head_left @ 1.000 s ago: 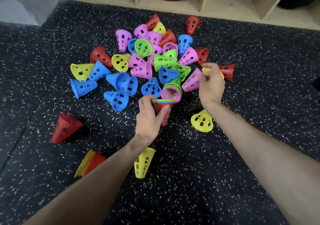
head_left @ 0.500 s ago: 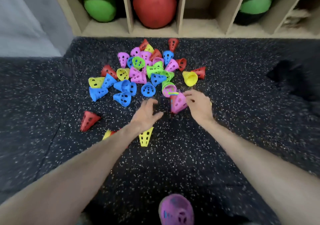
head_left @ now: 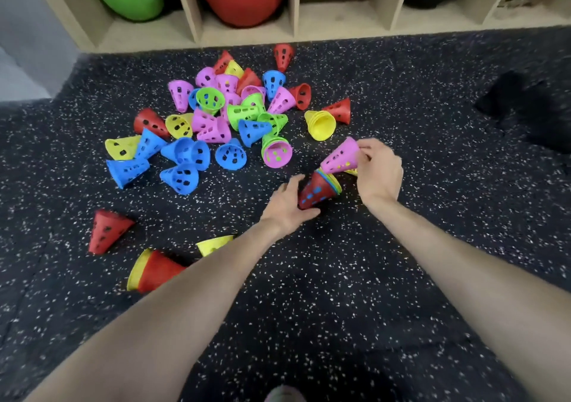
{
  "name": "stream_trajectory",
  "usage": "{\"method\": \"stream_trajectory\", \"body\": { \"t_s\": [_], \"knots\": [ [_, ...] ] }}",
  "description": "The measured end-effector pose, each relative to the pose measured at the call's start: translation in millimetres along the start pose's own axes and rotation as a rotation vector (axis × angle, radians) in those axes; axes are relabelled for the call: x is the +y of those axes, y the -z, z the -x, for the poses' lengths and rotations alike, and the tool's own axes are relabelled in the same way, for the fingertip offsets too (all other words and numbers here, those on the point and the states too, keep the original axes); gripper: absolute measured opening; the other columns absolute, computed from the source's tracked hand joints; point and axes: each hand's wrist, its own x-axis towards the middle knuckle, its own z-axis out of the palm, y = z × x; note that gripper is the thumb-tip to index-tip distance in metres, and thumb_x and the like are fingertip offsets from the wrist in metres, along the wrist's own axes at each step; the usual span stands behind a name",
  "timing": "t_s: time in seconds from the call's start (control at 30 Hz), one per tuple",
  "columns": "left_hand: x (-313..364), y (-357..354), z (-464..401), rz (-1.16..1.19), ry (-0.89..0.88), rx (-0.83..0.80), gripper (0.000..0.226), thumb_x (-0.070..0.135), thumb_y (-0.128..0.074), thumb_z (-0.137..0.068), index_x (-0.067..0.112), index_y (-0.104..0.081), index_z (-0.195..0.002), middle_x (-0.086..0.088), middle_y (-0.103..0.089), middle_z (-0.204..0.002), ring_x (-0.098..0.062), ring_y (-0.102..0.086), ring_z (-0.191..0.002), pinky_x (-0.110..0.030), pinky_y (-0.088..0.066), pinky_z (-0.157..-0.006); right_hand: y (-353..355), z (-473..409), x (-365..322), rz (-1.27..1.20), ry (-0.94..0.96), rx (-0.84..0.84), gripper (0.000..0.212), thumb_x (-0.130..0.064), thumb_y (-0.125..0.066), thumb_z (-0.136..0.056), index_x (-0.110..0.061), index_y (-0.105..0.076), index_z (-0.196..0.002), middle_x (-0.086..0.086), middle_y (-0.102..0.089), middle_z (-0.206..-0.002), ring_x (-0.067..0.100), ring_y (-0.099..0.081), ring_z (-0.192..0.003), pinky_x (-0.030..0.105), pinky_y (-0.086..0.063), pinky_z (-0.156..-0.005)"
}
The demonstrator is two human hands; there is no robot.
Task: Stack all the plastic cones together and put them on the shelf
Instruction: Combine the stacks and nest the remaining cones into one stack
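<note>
**Pink cone held mouth-to-mouth with the red stack**

The left hand [head_left: 289, 208] grips a short stack of nested cones [head_left: 318, 191], red on the outside, with blue and other rims showing at its wide end. The stack lies tilted, narrow tip toward the person and down to the left, open mouth up and to the right. The right hand [head_left: 378, 170] pinches a pink cone [head_left: 341, 156] by its narrow tip, fingers curled round it; a yellow one appears nested inside, though that is hard to be sure of. The pink cone's long axis runs from upper right to lower left, so its wide mouth faces down toward the stack's mouth, and the two rims are just beside each other, perhaps touching.

This facing matters: judged from here, the two open ends meet rim to rim, so one piece would need turning before it can nest.

The hands work on the dark speckled floor [head_left: 340, 293], right of the main heap of loose cones [head_left: 222, 123], which lies toward the shelf edge. The right hand is nearer the yellow stack [head_left: 321, 123] and the red cone [head_left: 340, 111] behind it. The left arm is nearer the strays on the near left: a red cone [head_left: 106, 231] and a red-and-yellow pair [head_left: 154, 272]. The shelf [head_left: 336, 20] runs along the far edge, one middle bay free.

Most cones are not yet stacked.
</note>
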Motion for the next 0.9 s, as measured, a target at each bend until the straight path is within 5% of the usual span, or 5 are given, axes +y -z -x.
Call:
{"method": "stream_trajectory", "body": {
  "t_s": [0.33, 0.47, 0.57, 0.9],
  "knots": [
    [-3, -14, -8, 0.018, -0.012, 0.087, 0.068, 0.024, -0.08, -0.088, 0.021, -0.046, -0.147, -0.005, -0.066, -0.118, -0.022, -0.063, -0.108, -0.033, -0.048, -0.097, 3, -2, 21, -0.103, -0.029, 0.089, 0.026, -0.011, -0.053, -0.098, -0.023, -0.07, -0.114, -0.004, -0.077, -0.099, 0.023, -0.066, -0.09, 0.033, -0.045, -0.074],
    [-1, -9, 2, 0.001, -0.009, 0.072, 0.07, 0.023, -0.081, -0.087, 0.021, -0.045, -0.147, -0.005, -0.068, -0.115, -0.021, -0.064, -0.102, -0.033, -0.05, -0.095, 5, 7, 18, 0.001, -0.022, -0.193, 0.028, -0.009, -0.056, -0.092, -0.029, -0.074, -0.1, -0.005, -0.077, -0.103, 0.02, -0.07, -0.095, 0.037, -0.055, -0.083],
    [0, -11, 20, -0.009, -0.029, 0.131, 0.069, 0.026, -0.081, -0.086, 0.026, -0.046, -0.145, -0.001, -0.068, -0.114, -0.019, -0.064, -0.105, -0.036, -0.051, -0.096, 0, 25, 16, -0.137, -0.038, -0.38, 0.022, -0.012, -0.063, -0.089, -0.029, -0.076, -0.091, -0.012, -0.077, -0.092, 0.01, -0.071, -0.09, 0.039, -0.056, -0.087],
    [34, 50, 99, 0.128, -0.173, 0.258, 0.058, 0.022, -0.086, -0.081, 0.029, -0.06, -0.133, 0.002, -0.062, -0.108, 0.0, -0.061, -0.088, -0.012, -0.049, -0.08, 66, 63, -46, -0.333, 0.065, -0.553, 0.012, -0.015, -0.076, -0.088, -0.026, -0.073, -0.087, 0.0, -0.076, -0.088, 0.01, -0.066, -0.081, 0.038, -0.055, -0.079]
  ]
}}
